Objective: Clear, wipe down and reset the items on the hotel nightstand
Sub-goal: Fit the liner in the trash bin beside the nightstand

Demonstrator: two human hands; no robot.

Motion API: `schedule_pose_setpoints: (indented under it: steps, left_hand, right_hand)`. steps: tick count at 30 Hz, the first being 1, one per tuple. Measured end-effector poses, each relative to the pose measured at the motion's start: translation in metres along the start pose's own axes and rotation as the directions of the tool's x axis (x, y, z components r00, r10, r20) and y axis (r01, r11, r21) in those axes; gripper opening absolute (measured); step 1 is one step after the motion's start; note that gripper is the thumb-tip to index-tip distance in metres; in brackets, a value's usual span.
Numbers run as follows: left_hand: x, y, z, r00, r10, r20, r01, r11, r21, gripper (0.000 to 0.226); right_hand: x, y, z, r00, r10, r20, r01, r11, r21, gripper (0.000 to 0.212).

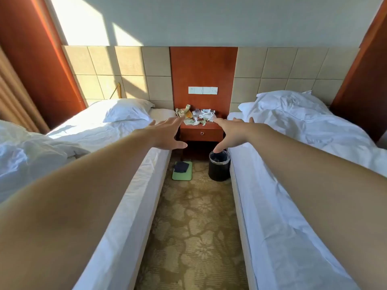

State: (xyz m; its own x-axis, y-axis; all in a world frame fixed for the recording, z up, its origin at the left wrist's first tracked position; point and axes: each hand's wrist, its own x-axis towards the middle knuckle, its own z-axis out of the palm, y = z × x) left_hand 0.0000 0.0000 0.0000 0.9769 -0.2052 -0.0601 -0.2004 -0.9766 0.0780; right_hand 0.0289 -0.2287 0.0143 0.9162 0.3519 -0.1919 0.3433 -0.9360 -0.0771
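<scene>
While both hands, left hand (pixel 167 133) and right hand (pixel 229 132), are spread empty, gather litter (pixel 198 116) from the nightstand (pixel 201 133) edge first into the bin (pixel 219 166).

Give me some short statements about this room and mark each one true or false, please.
1. Litter covers the nightstand top. True.
2. The bin stands on the left bed. False: it stands on the carpet, beside the right bed.
3. Both hands are empty, with fingers spread: left hand, right hand. True.
4. The nightstand drawer is pulled open. False: it is closed.
5. A dark cloth lies on a green pad on the floor. True.
</scene>
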Motion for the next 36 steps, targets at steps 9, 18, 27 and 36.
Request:
schedule_pose_setpoints:
  steps: [9, 18, 27, 36]
  left_hand:
    - [0.069, -0.031, 0.002, 0.999, -0.021, 0.033, 0.019, 0.998, 0.051, 0.092]
    - [0.189, -0.112, -0.015, 0.989, 0.021, 0.147, -0.01, 0.997, -0.078, 0.099]
    - [0.287, -0.159, -0.023, 0.997, 0.016, 0.082, -0.023, 0.996, 0.091, 0.092]
    - [0.393, -0.176, -0.019, 0.996, 0.051, 0.076, -0.05, 0.998, -0.025, 0.096]
  right_hand:
    - [0.075, 0.005, -0.008, 0.999, 0.029, 0.02, -0.028, 0.998, -0.047, 0.112]
    - [0.198, -0.009, -0.05, 0.997, 0.054, 0.061, -0.051, 0.998, -0.046, 0.109]
    - [0.308, -0.007, -0.063, 0.994, 0.068, 0.089, -0.066, 0.998, -0.023, 0.105]
    - [0.411, 0.042, -0.079, 0.993, 0.036, 0.11, -0.035, 0.999, -0.018, 0.105]
